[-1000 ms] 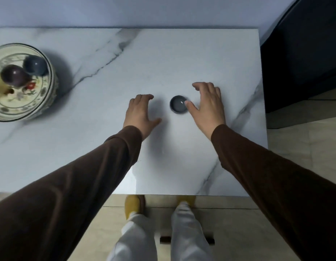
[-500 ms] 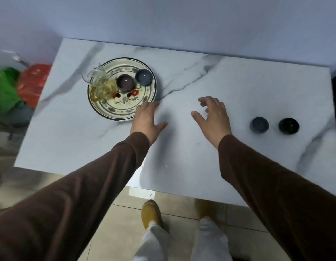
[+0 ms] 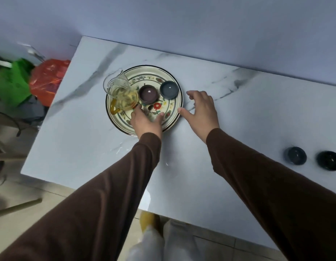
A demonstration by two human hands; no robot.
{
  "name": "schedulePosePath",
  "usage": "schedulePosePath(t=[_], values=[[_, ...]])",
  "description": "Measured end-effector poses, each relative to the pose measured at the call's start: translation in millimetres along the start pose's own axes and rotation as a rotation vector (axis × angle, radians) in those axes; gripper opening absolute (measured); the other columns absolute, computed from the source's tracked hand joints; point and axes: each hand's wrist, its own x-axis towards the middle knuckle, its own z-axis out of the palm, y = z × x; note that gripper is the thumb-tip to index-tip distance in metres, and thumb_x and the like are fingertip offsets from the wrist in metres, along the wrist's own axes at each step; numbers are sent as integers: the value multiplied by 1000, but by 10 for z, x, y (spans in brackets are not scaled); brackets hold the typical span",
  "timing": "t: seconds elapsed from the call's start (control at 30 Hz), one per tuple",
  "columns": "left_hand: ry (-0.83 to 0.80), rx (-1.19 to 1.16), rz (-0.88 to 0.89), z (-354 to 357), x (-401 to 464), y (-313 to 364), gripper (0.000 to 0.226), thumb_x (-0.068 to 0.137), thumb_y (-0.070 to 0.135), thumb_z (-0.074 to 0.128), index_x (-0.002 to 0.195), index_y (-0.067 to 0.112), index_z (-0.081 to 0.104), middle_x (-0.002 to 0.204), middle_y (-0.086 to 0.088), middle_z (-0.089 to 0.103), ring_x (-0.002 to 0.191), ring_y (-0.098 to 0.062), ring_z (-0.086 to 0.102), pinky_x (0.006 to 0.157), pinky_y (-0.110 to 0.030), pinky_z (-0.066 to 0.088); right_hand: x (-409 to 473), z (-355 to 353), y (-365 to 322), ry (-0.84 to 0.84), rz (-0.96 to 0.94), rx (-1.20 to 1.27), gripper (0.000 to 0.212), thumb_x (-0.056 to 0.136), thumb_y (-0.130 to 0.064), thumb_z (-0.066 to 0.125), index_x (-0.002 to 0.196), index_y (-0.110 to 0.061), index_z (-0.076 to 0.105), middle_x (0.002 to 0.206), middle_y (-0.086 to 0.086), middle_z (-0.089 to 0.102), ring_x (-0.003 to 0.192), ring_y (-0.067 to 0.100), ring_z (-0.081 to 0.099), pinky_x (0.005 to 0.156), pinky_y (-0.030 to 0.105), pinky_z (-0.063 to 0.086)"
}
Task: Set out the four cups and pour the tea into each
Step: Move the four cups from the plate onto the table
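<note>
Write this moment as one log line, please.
cups out: two | on plate: two cups, tea pitcher | left hand, right hand: open, empty

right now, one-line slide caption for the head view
Both hands, left and right, reach toward the floral plate holding two cups and a glass tea pitcher.

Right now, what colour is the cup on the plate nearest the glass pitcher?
Dull purple-brown cup, seen in the head view, beside the pitcher.
</note>
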Motion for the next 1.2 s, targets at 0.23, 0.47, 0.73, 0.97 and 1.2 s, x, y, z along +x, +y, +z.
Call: schedulePosePath(t=[0.23,0.47,0.73,0.97,1.2], values=[[187,-76,-59,325,220,103,85,72,31,79,141,10,36,142,-12,42,131,-29,34,107,-30,23,508,242,-5,-44,-61,-55,63,79,-39,72,134,-18,49,130,5,50,119,26,42,101,32,37],[282,-31,-156,492,340,186,71,77,36,72,136,14,39,136,-9,44,126,-31,38,101,-44,32,762,350,-16,-124,-135,-122,74,76,-39,75,140,-17,46,133,3,48,120,26,39,100,30,37],[325,22,-228,577,411,240,72,76,41,71,135,16,39,135,-8,44,123,-31,40,100,-48,33,867,367,-51,-152,-186,-173,70,74,-39,76,135,-16,51,126,5,52,118,25,41,100,31,38],[398,42,-306,632,459,341,78,67,50,76,128,19,40,128,-4,48,119,-28,44,98,-45,35,697,221,14,-25,-22,-10,67,72,-49,75,129,-22,55,121,2,53,117,20,41,94,27,39],[354,64,-166,587,415,224,68,74,42,74,128,14,42,130,-6,50,121,-30,44,99,-44,33,415,87,113,36,75,50,67,73,-50,75,130,-21,54,123,2,53,117,19,42,95,26,38]])
